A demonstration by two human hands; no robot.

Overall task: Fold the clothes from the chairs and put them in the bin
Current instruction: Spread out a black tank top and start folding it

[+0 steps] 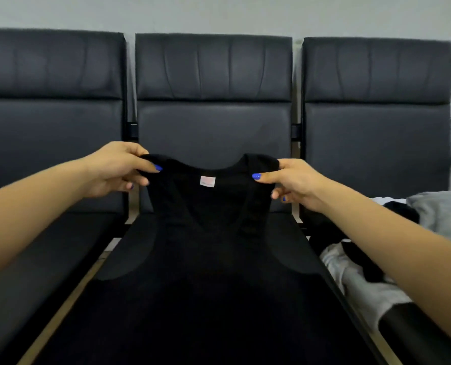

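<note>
Your left hand (113,168) and right hand (294,181) each pinch a shoulder strap of the black tank top (208,233) between thumb and fingers, holding it over the middle chair (213,122).

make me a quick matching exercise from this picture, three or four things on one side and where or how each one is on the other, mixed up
Things
1. black sleeveless top
2. small white neck label
3. pile of grey, white and black clothes
4. left hand

States
A. on the right chair seat
B. pinching a shoulder strap
C. inside the neckline
D. held up by both straps

Pairs: 1-D, 2-C, 3-A, 4-B
</note>
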